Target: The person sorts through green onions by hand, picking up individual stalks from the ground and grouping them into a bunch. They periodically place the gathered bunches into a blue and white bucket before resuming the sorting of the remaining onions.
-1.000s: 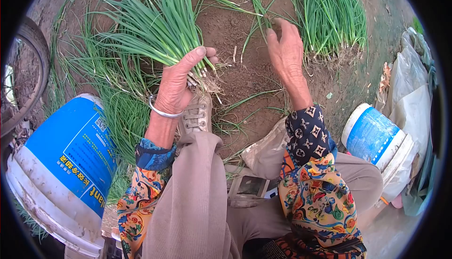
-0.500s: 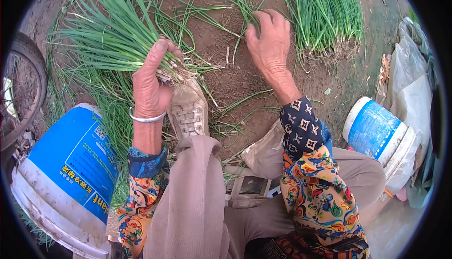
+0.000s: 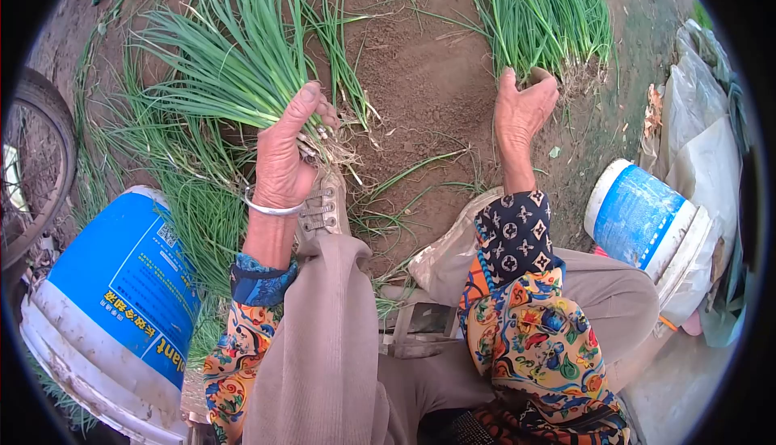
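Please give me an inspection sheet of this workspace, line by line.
Surface: bare brown soil, loose green stalks scattered.
Job's things: bunch of green chives; second chive pile lying on the soil.
Clutter: large blue-labelled bucket; small blue-labelled bucket; plastic sheets.
Hands: left hand grips the bunch near the roots; right hand at the second pile's root end.
Cables: nothing seen.
Surroundings: wheel at the left edge.

A large blue-labelled bucket (image 3: 109, 307) lies tipped at the lower left, a smaller blue-and-white bucket (image 3: 647, 231) at the right beside crumpled plastic sacks (image 3: 711, 162). A wheel (image 3: 36, 162) (only partly visible) stands at the left edge on bare soil (image 3: 428, 65).
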A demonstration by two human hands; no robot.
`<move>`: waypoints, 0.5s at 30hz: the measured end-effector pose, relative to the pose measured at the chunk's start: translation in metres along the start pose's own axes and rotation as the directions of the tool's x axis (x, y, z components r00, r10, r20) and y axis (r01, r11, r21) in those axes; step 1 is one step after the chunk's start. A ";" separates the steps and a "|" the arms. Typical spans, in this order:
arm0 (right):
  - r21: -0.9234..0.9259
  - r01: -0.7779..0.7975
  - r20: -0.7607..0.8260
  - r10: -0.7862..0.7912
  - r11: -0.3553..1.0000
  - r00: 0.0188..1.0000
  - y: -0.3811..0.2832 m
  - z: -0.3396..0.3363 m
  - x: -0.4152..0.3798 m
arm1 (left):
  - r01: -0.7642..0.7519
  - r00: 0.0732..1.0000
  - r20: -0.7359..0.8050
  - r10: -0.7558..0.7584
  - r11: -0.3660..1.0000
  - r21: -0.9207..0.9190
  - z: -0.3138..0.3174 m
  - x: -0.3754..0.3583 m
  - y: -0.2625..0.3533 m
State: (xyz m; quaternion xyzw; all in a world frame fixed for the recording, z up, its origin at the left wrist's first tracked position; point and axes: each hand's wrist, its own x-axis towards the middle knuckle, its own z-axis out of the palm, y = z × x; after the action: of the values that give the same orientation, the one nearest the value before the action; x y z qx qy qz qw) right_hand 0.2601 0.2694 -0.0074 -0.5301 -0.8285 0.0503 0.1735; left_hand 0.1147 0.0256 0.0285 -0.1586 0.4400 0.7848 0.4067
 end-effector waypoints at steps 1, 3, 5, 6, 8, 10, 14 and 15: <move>-0.022 -0.062 0.081 0.064 0.998 0.995 0.001 0.000 0.005 | 0.015 1.000 -0.020 -0.015 1.000 -0.008 -0.002 0.000 -0.003; 0.080 -0.185 0.305 0.153 0.979 0.940 0.003 0.000 0.005 | 0.026 1.000 -0.014 -0.026 0.999 0.021 -0.005 0.002 -0.006; 0.295 -0.348 0.578 0.124 0.890 0.807 -0.022 -0.014 0.005 | 0.047 0.999 -0.022 -0.046 0.999 0.023 -0.005 0.001 -0.008; 0.569 -0.418 0.644 -0.068 0.708 0.762 -0.022 -0.006 -0.003 | 0.044 0.999 -0.021 -0.043 0.999 0.032 -0.004 0.000 -0.008; 0.544 -0.501 0.758 -0.138 0.673 0.638 -0.053 -0.019 -0.011 | 0.037 0.999 -0.017 -0.036 0.998 0.054 -0.004 0.000 -0.008; 0.565 -0.531 0.794 -0.241 0.632 0.559 -0.063 -0.017 -0.018 | 0.057 0.998 -0.017 -0.056 0.998 0.038 -0.009 0.001 -0.008; 0.537 -0.597 0.768 -0.052 0.596 0.639 -0.060 -0.013 -0.018 | 0.049 0.999 -0.009 -0.049 0.998 0.035 -0.010 0.002 -0.010; 0.542 -0.627 0.773 -0.040 0.560 0.633 -0.052 -0.006 -0.015 | 0.042 0.999 -0.007 -0.042 0.998 0.040 -0.010 0.002 -0.010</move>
State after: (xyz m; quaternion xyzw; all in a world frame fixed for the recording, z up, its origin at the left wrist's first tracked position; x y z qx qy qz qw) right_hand 0.2228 0.2333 0.0083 -0.4797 -0.6053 0.6342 0.0368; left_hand 0.1199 0.0210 0.0164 -0.1619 0.4534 0.7666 0.4248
